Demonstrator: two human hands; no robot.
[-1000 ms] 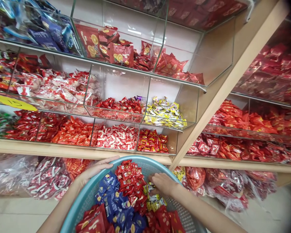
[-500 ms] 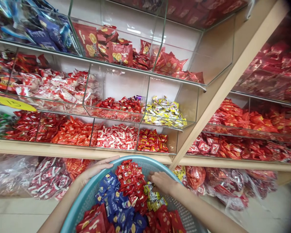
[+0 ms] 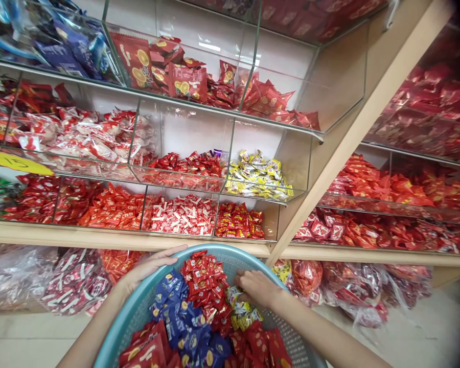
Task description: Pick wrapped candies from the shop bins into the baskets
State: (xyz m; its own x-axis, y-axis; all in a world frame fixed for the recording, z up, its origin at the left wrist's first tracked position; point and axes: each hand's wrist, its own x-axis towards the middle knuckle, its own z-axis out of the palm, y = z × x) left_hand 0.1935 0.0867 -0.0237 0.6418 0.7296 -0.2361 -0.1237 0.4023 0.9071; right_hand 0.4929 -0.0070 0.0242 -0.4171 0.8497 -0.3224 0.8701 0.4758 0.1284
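A round teal plastic basket (image 3: 138, 312) fills the lower middle of the view. My left hand (image 3: 147, 268) grips its far left rim, thumb over the edge. Inside lie small red candies (image 3: 205, 281), blue packets (image 3: 186, 327), yellow candies (image 3: 241, 312) and larger red packets (image 3: 149, 352). My right hand (image 3: 256, 287) reaches into the basket, its curled fingers closed among the yellow candies beside the red pile.
Glass bins on a wooden shelf hold wrapped sweets: yellow candies (image 3: 258, 176), small red ones (image 3: 187, 163), red-and-white ones (image 3: 180, 214), orange-printed red packets (image 3: 184, 82). Clear bags of sweets (image 3: 76, 281) sit under the shelf. A slanted wooden post (image 3: 329, 168) divides the shelving.
My right hand has shifted slightly among the yellow candies and curled its fingers into them. The view has tilted a little; my left hand stays on the rim.
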